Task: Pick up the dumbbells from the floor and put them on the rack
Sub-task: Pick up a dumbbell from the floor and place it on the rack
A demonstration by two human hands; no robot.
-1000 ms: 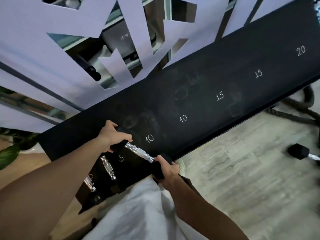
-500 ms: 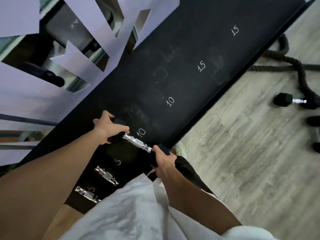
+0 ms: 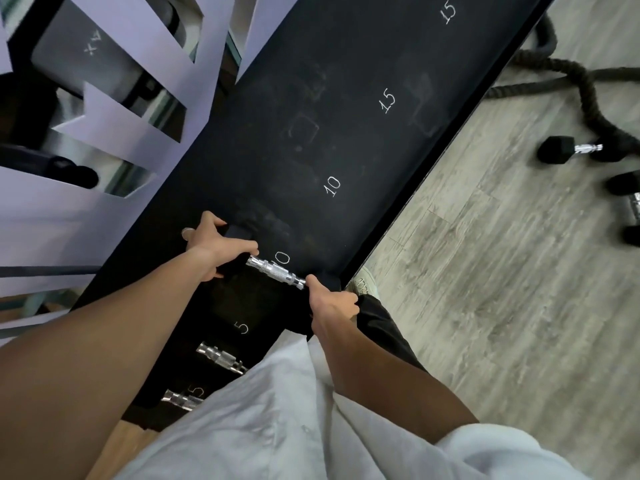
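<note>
A black dumbbell with a chrome handle (image 3: 275, 271) lies on the black rack shelf (image 3: 346, 133) over a chalked "10". My left hand (image 3: 216, 245) grips its far head and my right hand (image 3: 330, 303) grips its near head at the shelf's front edge. Two smaller dumbbells (image 3: 220, 358) (image 3: 181, 399) lie on the shelf by the "5" marks, partly hidden by my white shirt. On the floor at the right lie more dumbbells (image 3: 568, 152) (image 3: 628, 202).
The shelf carries chalked numbers 10 and 15 with bare slots further along. A thick black rope (image 3: 585, 88) curls on the grey wood floor (image 3: 485, 289) beyond the rack. My shoe (image 3: 363, 285) stands at the rack's front edge. A mirrored wall with white panels (image 3: 104, 133) is behind.
The view has swung left and down, so the rack looks steeper. Both hands stay on the dumbbell's heads over the "10" mark; more floor dumbbells have come into view at the right.
</note>
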